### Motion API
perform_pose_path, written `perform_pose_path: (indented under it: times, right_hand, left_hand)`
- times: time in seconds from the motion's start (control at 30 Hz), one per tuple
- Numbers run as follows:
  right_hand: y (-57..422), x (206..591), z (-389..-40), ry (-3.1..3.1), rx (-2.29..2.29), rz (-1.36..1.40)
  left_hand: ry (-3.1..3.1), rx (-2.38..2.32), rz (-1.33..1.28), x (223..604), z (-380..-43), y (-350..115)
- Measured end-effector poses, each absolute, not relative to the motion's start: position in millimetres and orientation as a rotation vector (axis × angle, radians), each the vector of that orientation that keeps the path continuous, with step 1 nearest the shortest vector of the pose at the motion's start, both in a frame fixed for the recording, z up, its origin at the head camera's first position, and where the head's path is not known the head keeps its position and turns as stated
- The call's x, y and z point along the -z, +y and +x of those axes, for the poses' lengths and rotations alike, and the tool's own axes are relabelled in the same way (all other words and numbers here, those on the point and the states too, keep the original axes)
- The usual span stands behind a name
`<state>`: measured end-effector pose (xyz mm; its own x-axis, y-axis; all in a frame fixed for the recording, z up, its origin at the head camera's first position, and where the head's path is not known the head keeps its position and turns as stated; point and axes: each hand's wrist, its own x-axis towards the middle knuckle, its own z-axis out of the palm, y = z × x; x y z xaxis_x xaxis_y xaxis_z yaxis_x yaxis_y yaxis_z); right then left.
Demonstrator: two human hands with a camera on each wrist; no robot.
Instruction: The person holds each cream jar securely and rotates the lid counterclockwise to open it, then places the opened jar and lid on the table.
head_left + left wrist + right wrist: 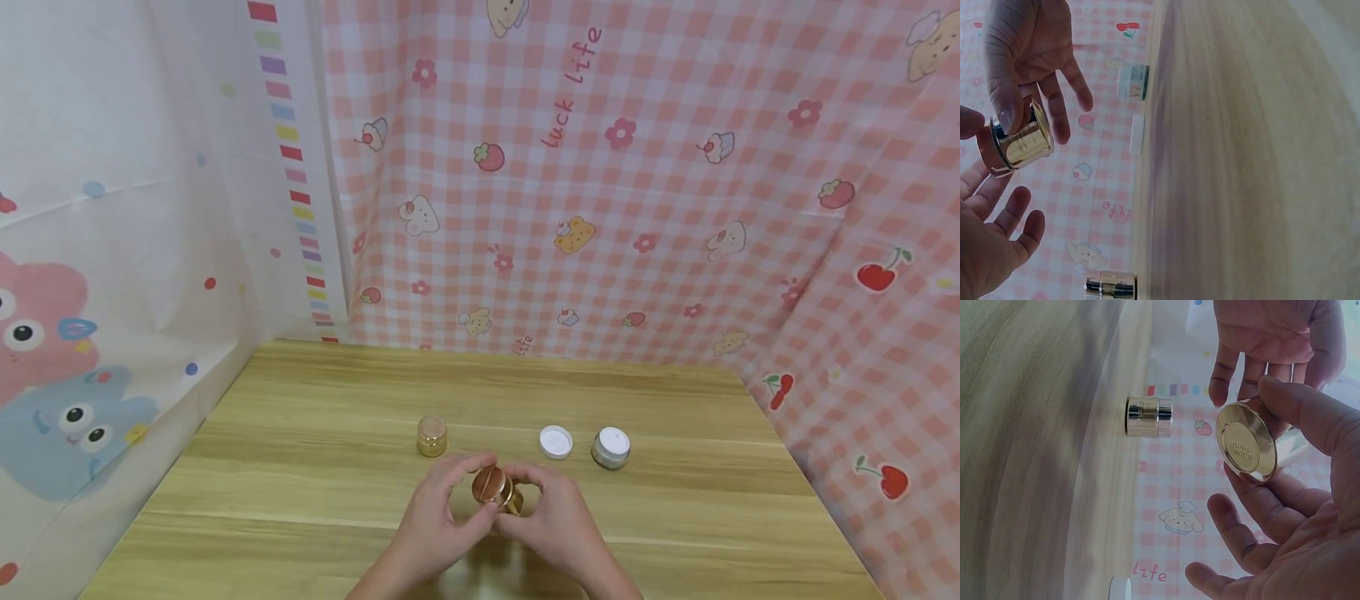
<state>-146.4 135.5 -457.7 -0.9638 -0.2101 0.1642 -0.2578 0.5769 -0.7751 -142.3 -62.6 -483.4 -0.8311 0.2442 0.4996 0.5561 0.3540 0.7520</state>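
Note:
Above the table, both hands hold a shiny gold cosmetic jar tilted on its side. Its round copper-coloured lid faces left. My left hand pinches the lid between thumb and fingers. Around the jar's body, the thumb and fingers of my right hand grip from the other side. The right wrist view shows the jar's base with printed digits. In the left wrist view the lid sits against the body; whether it is loose I cannot tell.
A smaller gold jar with its lid on stands on the wooden table, beyond the left hand. Farther right lie a white lid and a glass jar with a white top. Patterned cloth hangs behind the table.

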Motion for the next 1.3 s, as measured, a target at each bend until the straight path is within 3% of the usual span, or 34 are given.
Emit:
perform_pose_path:
  times: [0.9,1.3]
  right_hand:
    - [134.4,458.3,-145.1,-2.724,-1.408,0.449]
    - [134.7,458.6,-145.0,-2.734,-1.363,0.434]
  left_hand:
    - [-2.389,1.541,-0.511,483.2,-142.2,-62.7]
    - [-2.34,1.427,-0.677,484.9,-143.1,-63.7]
